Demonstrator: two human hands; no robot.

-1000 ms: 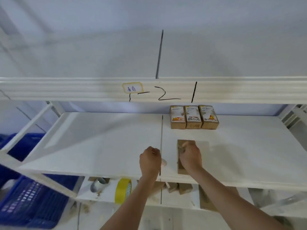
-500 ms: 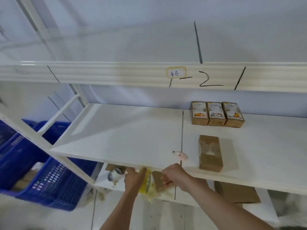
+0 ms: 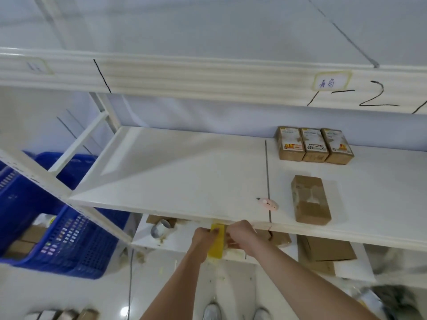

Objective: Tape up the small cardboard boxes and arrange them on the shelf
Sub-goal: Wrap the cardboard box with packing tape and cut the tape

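Both hands are just below the front edge of the white shelf [image 3: 184, 181]. My left hand [image 3: 204, 239] grips a yellow tape roll [image 3: 216, 241], seen edge-on. My right hand [image 3: 242, 235] curls against the roll's right side; what its fingers hold is hidden. A plain brown cardboard box [image 3: 310, 199] lies flat on the shelf, to the right of a small pink cutter [image 3: 268, 203]. Three taped boxes with printed labels [image 3: 313, 144] stand in a row at the back of the shelf.
Under the hands runs a lower shelf [image 3: 175, 241] holding a clear tape roll [image 3: 160, 229] and flat cardboard pieces [image 3: 323, 250]. Blue plastic crates [image 3: 57, 239] stand on the left behind the white frame post [image 3: 57, 190]. An upper shelf beam [image 3: 208, 79] crosses overhead.
Both hands left the brown box and the cutter on the shelf and dropped below its front edge to the yellow tape roll. The view swung left and down.
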